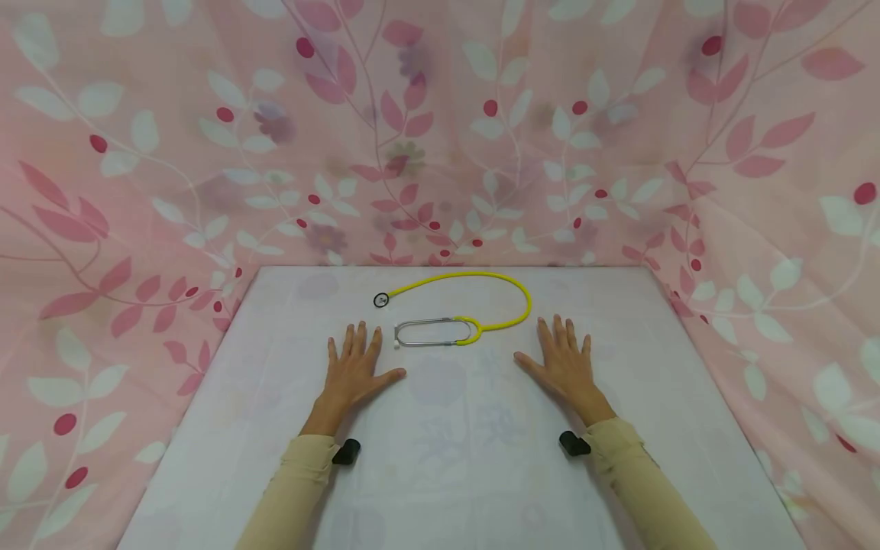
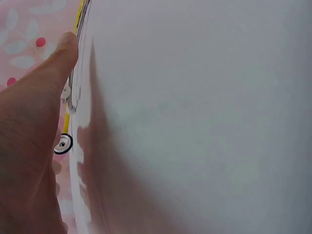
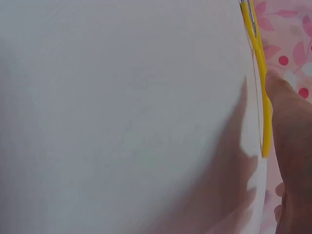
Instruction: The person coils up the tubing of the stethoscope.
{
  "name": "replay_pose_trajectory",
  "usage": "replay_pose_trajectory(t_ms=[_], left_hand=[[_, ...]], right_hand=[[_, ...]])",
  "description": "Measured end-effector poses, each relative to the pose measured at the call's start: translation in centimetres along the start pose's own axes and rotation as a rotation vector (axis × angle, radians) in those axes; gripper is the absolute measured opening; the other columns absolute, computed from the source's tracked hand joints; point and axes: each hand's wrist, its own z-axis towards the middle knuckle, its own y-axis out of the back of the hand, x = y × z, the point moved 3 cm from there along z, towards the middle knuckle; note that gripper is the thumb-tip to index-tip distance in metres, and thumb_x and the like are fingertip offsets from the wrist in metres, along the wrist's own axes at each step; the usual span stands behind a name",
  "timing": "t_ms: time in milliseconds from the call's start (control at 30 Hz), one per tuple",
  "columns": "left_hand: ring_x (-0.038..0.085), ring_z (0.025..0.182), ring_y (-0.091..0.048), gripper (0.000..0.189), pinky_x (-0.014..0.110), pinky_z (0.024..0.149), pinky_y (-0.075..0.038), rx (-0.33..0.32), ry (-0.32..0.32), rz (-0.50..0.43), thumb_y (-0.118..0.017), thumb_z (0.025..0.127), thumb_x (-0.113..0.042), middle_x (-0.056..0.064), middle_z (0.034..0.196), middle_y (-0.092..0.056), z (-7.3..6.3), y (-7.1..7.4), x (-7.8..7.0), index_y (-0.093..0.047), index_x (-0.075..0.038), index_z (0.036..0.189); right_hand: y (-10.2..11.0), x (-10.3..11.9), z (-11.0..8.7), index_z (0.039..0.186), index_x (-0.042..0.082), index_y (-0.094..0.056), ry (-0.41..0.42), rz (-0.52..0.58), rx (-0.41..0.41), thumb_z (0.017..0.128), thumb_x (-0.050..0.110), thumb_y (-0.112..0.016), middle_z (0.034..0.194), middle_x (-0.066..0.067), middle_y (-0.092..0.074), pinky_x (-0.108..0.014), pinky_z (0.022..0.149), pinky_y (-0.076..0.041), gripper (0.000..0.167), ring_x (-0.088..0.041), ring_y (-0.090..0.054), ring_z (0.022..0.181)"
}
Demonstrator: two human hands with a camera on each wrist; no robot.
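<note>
A stethoscope with yellow tubing lies on the white-covered table between and a little beyond my two hands. Its round black-rimmed chest piece points left, and the metal ear tubes with white ear tips lie nearer me, also to the left. My left hand, fingers straight and spread, is just left of the ear tips and holds nothing. To the right of the tubing's curve, my right hand is spread the same way, also holding nothing. Both wrist views show each hand's shadow on the cloth.
The table has a pale cloth with faint printing. Pink leaf-patterned curtains close it in at the back and both sides. A small black device sits at the left cuff, another black device at the right.
</note>
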Motion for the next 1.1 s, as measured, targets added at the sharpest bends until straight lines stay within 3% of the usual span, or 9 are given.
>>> replay_pose_trajectory(t_ms=[133, 300, 533, 667, 900, 1100], left_hand=[[0.041, 0.152, -0.007, 0.103, 0.07, 0.116, -0.002, 0.0, -0.03, -0.002, -0.054, 0.08, -0.078, 0.019, 0.164, -0.013, 0.6, 0.1, -1.0, -0.025, -0.016, 0.157], [0.041, 0.151, -0.012, 0.101, 0.069, 0.117, -0.008, 0.0, -0.102, -0.004, -0.057, 0.081, -0.076, 0.02, 0.162, -0.019, 1.9, 0.0, -2.8, -0.029, -0.014, 0.156], [0.036, 0.152, -0.015, 0.096, 0.065, 0.119, -0.009, 0.027, -0.168, -0.002, -0.057, 0.085, -0.071, 0.014, 0.162, -0.025, 4.0, -0.4, -4.8, -0.027, -0.015, 0.156], [0.034, 0.151, -0.021, 0.088, 0.063, 0.12, -0.011, 0.03, -0.223, -0.036, -0.061, 0.089, -0.06, 0.011, 0.16, -0.031, 5.1, -0.4, -5.8, -0.03, -0.011, 0.155], [0.036, 0.14, -0.04, 0.079, 0.057, 0.119, -0.023, -0.003, -0.316, -0.082, -0.069, 0.089, -0.046, 0.019, 0.146, -0.048, 6.5, -0.3, -6.6, -0.042, 0.001, 0.146], [0.032, 0.111, -0.056, 0.064, 0.045, 0.103, -0.044, -0.088, -0.386, -0.132, -0.071, 0.09, -0.037, 0.016, 0.119, -0.061, 6.8, 0.0, -5.9, -0.053, 0.001, 0.138]], right_hand=[[0.3, 1.5, 1.1, 0.154, 0.013, -0.032, 0.035, 0.035, -0.004, 0.097, 0.064, -0.04, 0.161, -0.022, -0.022, -0.073, 0.112, -0.011, 0.077, -0.044, -0.014, 0.15], [0.3, 3.7, 2.6, 0.145, 0.011, -0.046, 0.121, 0.041, -0.019, 0.103, 0.045, -0.043, 0.153, -0.019, -0.039, -0.07, 0.111, -0.022, 0.054, -0.041, -0.028, 0.145], [-0.1, 4.5, 4.1, 0.118, 0.01, -0.067, 0.161, 0.031, -0.049, 0.1, 0.03, -0.057, 0.13, -0.014, -0.059, -0.06, 0.109, -0.031, 0.029, -0.034, -0.05, 0.128], [0.1, 4.1, 4.5, 0.105, 0.014, -0.072, 0.181, 0.03, -0.115, 0.095, 0.023, -0.067, 0.115, -0.008, -0.065, -0.055, 0.105, -0.035, 0.015, -0.029, -0.057, 0.116], [0.9, 4.9, 4.0, 0.1, 0.013, -0.073, 0.413, 0.098, -0.32, 0.088, 0.013, -0.073, 0.103, -0.008, -0.068, -0.055, 0.095, -0.041, 0.011, -0.027, -0.064, 0.103], [1.7, 5.6, 3.5, 0.101, 0.012, -0.073, 0.475, 0.094, -0.347, 0.087, 0.015, -0.074, 0.095, -0.004, -0.071, -0.05, 0.094, -0.043, 0.014, -0.024, -0.067, 0.094]])
